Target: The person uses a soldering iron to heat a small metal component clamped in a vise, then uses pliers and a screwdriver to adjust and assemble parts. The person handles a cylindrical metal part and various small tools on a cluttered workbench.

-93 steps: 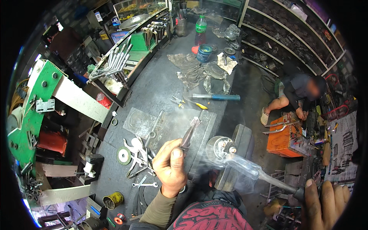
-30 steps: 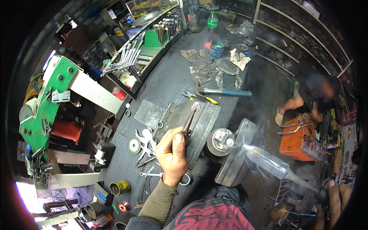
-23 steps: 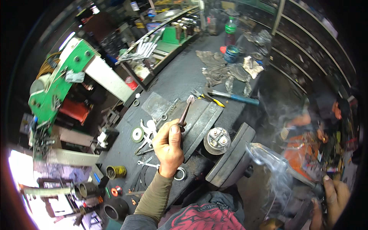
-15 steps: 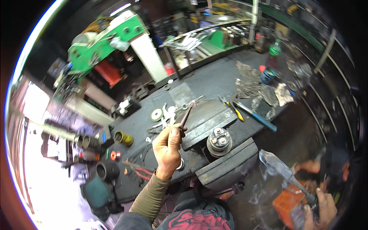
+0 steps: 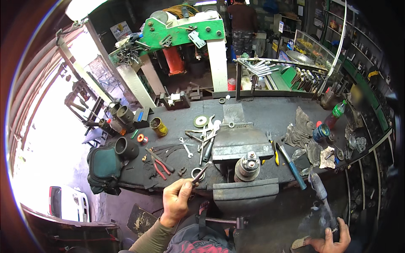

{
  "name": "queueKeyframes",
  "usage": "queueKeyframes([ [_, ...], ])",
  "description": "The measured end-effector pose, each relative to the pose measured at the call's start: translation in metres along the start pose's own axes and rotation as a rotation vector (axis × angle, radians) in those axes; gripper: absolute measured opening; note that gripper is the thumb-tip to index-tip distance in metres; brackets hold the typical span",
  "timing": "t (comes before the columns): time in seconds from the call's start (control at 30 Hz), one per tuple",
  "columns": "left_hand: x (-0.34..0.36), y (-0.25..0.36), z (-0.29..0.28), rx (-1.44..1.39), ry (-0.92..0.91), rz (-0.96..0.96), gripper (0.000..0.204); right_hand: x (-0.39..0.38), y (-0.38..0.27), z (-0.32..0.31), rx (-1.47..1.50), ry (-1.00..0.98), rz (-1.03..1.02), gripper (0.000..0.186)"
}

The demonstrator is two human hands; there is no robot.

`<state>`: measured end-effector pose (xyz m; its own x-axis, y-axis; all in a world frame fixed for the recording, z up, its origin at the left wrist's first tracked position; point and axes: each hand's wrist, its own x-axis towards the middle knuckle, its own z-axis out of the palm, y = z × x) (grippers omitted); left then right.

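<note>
Between the thumb and fingers of my left hand (image 5: pixel 176 202), closed and raised before the bench, is a thin dark rod (image 5: pixel 200 176) pointing up and right. At the lower right my right hand (image 5: pixel 338 237) is wrapped round the handle of a soldering iron (image 5: pixel 319 190), its broad greyish head upward, with faint smoke around it. A bench vise (image 5: pixel 242 145) stands between my hands. In its jaws sits a round metal part (image 5: pixel 248 165) with studs on top, resembling a starter solenoid. A metal ring (image 5: pixel 197 173) lies on the bench just behind the rod.
Red-handled pliers (image 5: pixel 159 166), a spanner (image 5: pixel 186 147) and a yellow tin (image 5: pixel 159 127) are on the bench (image 5: pixel 177 116) at left. Right of the vise lie a blue-handled hammer (image 5: pixel 292 167), yellow-handled pliers (image 5: pixel 276 154) and rags (image 5: pixel 300 130). A green press frame (image 5: pixel 183 33) rises behind; a person (image 5: pixel 243 25) stands farther back.
The view has swung, showing more of the bench and the floor at left. My left hand with the rod is lower and left in the picture; my right hand still grips the soldering iron.
</note>
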<state>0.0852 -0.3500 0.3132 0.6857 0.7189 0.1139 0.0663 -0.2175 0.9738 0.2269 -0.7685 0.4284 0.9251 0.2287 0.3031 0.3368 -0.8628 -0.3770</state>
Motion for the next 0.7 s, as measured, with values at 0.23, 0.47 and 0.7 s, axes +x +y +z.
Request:
queueKeyframes([
  [0.23, 0.049, -0.022, -0.023, 0.000, -0.126, 0.001, 0.035, -0.021, 0.024, 0.040, -0.076, 0.114, -0.072, 0.050],
  [0.47, 0.127, -0.021, -0.029, 0.095, -0.419, 0.166, 0.023, -0.015, -0.092, 0.037, -0.074, 0.098, 0.115, 0.036],
  [0.7, 0.176, 0.003, -0.010, 0.115, -0.670, 0.350, 0.018, -0.035, -0.156, 0.011, -0.117, 0.028, 0.126, 0.034],
])
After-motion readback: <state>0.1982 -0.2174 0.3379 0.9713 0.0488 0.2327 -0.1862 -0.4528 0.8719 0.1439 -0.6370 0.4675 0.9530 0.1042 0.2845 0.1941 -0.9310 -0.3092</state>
